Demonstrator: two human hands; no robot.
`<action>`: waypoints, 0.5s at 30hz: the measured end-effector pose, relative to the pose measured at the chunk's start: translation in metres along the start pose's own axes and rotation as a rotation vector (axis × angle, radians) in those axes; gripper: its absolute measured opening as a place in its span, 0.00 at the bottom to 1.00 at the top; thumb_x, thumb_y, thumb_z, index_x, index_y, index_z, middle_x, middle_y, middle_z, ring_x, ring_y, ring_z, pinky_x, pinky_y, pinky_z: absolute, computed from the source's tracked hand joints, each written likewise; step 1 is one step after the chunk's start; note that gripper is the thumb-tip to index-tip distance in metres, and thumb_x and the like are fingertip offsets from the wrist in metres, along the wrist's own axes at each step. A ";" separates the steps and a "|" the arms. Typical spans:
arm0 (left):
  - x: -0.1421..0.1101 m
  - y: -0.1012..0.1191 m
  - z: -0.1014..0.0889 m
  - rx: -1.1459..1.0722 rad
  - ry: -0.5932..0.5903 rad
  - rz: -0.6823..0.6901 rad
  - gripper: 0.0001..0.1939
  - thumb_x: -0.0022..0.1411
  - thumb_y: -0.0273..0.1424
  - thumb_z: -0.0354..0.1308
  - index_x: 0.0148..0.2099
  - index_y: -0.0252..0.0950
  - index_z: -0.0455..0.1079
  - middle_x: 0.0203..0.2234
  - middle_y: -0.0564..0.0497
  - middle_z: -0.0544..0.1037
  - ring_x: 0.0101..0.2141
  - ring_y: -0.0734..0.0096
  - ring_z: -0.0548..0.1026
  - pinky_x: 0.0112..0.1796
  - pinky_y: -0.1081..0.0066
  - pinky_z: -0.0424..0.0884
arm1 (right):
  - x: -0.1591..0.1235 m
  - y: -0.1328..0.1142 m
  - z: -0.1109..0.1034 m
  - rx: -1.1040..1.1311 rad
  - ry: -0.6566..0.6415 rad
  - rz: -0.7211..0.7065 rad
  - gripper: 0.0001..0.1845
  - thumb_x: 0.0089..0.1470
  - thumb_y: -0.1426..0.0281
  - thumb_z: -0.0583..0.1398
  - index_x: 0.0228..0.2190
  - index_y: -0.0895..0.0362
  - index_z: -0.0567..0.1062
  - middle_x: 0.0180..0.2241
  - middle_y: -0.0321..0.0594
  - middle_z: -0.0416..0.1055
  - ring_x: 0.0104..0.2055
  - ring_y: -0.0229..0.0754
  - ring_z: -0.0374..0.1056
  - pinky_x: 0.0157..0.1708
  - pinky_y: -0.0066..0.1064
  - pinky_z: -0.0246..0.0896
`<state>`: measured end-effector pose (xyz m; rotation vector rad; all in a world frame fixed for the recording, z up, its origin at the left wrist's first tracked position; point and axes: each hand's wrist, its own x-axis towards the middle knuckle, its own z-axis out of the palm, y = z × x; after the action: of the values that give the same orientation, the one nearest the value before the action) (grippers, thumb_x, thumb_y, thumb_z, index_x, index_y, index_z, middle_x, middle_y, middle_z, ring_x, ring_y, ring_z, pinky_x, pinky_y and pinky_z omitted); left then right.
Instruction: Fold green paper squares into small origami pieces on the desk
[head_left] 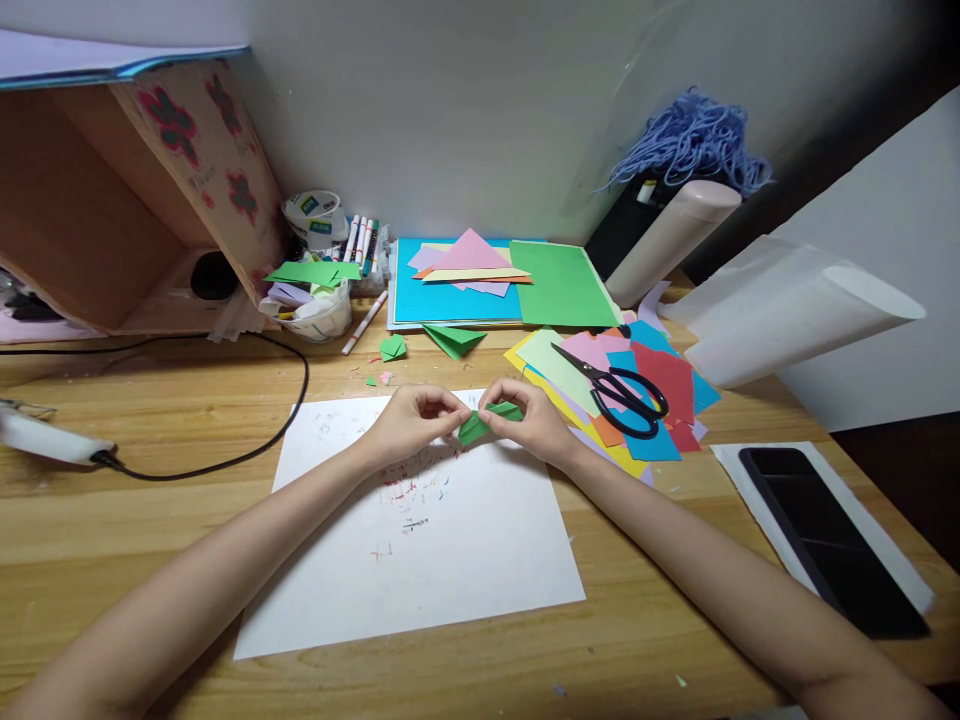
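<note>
Left hand [412,425] and right hand [532,422] are pinching green paper [472,430] near 12 o'clock edge of sheet [420,600]. Working room is extending across sheet toward 6 o'clock. Scissors [602,379] are lying at 3 o'clock, beyond sheet edge.

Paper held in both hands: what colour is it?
The held paper is green; it shows best in the head view.
</note>
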<state>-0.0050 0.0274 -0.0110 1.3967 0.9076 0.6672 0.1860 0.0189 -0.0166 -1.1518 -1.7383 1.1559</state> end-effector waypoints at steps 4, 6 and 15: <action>0.000 -0.002 0.001 0.036 0.031 0.020 0.12 0.53 0.36 0.59 0.31 0.30 0.70 0.25 0.49 0.74 0.24 0.76 0.71 0.27 0.73 0.69 | 0.000 0.000 0.001 0.001 -0.015 0.001 0.07 0.47 0.67 0.60 0.24 0.57 0.67 0.26 0.36 0.67 0.29 0.37 0.63 0.30 0.29 0.57; -0.001 -0.002 0.002 0.075 0.056 0.037 0.11 0.53 0.35 0.59 0.30 0.30 0.70 0.23 0.50 0.73 0.22 0.77 0.70 0.26 0.73 0.68 | -0.001 0.000 0.001 -0.002 -0.021 -0.001 0.07 0.47 0.67 0.60 0.24 0.58 0.68 0.26 0.36 0.67 0.29 0.37 0.63 0.30 0.28 0.58; -0.006 0.003 0.007 0.262 0.130 0.128 0.07 0.51 0.31 0.58 0.27 0.31 0.69 0.17 0.53 0.71 0.17 0.81 0.66 0.20 0.78 0.61 | -0.002 -0.006 0.003 -0.037 -0.069 -0.023 0.06 0.48 0.67 0.59 0.26 0.57 0.69 0.26 0.36 0.68 0.29 0.36 0.64 0.30 0.28 0.59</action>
<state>-0.0016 0.0188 -0.0073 1.6706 1.0427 0.7630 0.1821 0.0148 -0.0119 -1.1234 -1.8272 1.1663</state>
